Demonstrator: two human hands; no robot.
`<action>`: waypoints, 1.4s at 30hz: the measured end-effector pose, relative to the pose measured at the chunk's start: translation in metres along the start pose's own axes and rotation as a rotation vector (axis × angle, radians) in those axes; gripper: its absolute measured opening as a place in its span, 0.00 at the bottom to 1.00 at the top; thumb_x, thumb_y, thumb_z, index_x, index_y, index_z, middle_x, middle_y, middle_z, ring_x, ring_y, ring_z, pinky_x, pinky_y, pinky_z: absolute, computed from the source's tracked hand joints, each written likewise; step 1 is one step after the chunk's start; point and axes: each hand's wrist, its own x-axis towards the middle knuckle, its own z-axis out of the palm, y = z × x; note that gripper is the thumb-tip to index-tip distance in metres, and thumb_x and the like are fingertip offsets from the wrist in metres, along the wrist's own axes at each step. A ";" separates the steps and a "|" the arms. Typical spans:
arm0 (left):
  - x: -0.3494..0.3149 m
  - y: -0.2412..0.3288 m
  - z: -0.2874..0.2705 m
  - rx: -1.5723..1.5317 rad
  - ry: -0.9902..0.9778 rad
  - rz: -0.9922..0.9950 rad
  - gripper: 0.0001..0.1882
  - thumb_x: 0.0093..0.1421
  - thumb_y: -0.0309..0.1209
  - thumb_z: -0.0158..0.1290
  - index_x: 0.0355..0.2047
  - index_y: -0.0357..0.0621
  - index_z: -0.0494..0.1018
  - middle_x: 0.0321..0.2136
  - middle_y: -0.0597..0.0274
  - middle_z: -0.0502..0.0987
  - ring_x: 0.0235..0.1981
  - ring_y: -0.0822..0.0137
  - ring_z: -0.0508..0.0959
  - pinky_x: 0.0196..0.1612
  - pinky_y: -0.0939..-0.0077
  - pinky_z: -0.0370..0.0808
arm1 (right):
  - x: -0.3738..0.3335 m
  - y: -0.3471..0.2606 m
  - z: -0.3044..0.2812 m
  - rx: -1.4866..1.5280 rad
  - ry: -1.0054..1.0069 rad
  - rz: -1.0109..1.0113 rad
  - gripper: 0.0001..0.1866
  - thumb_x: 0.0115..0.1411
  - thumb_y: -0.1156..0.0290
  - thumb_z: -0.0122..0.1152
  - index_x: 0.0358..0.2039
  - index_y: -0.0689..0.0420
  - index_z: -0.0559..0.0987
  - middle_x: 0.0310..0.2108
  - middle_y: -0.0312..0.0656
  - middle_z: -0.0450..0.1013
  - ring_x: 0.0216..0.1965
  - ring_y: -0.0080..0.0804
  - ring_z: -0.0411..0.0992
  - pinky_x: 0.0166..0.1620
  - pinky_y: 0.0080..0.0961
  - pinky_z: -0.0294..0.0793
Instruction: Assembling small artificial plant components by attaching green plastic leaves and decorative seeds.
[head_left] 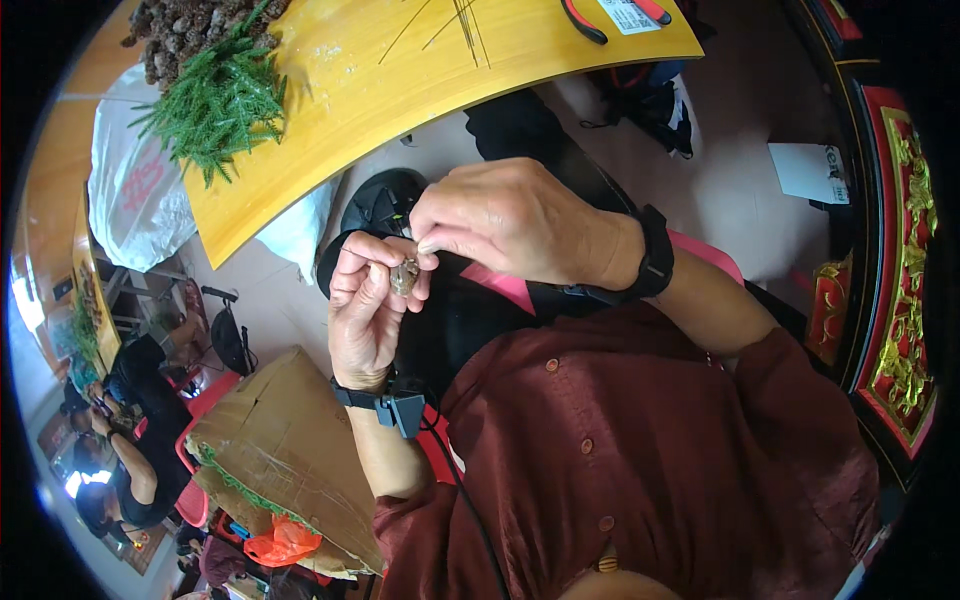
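the left hand pinches a small brown cone between thumb and fingers, holding it above the person's lap, just off the near edge of the yellow surface. the right hand is closed in, thumb and forefinger pressed together right at the cone's upper end; whether they grip something thin there, i cannot tell. on the surface, toward the left, a pile of dark brown cones sits beside green needle sprigs, some of which hang over the edge. a few thin wires lie farther right, and red-and-black pliers rest near the far right corner. a cardboard box stands below, to the person's left.
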 end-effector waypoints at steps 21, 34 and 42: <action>0.001 0.002 0.032 0.015 0.181 0.034 0.10 0.60 0.28 0.56 0.38 0.42 0.67 0.33 0.50 0.78 0.26 0.75 0.72 0.29 0.86 0.67 | 0.007 -0.008 -0.017 0.580 -0.187 0.602 0.07 0.59 0.75 0.60 0.38 0.64 0.77 0.26 0.33 0.75 0.29 0.14 0.70 0.34 0.14 0.71; 0.004 -0.003 0.047 0.257 0.257 -0.034 0.09 0.63 0.31 0.52 0.40 0.42 0.67 0.28 0.61 0.77 0.23 0.77 0.69 0.26 0.88 0.63 | 0.006 -0.008 -0.016 0.629 -0.202 0.561 0.06 0.60 0.75 0.59 0.31 0.66 0.78 0.23 0.36 0.73 0.26 0.17 0.72 0.31 0.16 0.72; 0.002 -0.004 0.050 0.237 0.197 -0.061 0.14 0.67 0.39 0.46 0.32 0.42 0.70 0.18 0.75 0.59 0.19 0.81 0.53 0.22 0.85 0.48 | 0.005 -0.017 -0.010 0.649 -0.035 0.655 0.06 0.60 0.75 0.59 0.31 0.65 0.79 0.22 0.35 0.73 0.24 0.15 0.69 0.28 0.15 0.69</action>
